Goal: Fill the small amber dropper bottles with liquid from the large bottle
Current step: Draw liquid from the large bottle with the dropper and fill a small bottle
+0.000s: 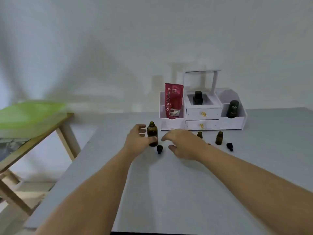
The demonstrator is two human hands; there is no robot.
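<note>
The large amber bottle stands upright and uncapped on the grey table. My left hand curls around its left side, thumb across the lower front. A black dropper cap lies just in front of the bottle. My right hand hovers to the right of the bottle with fingers loosely spread, holding nothing. Behind it stand two small amber bottles, one partly hidden by the hand, the other farther right and uncapped. A second black cap lies at the far right.
A white drawer organiser stands at the back of the table, holding a red tube and two dark containers. A wooden table with a green top stands to the left, past the grey table's edge.
</note>
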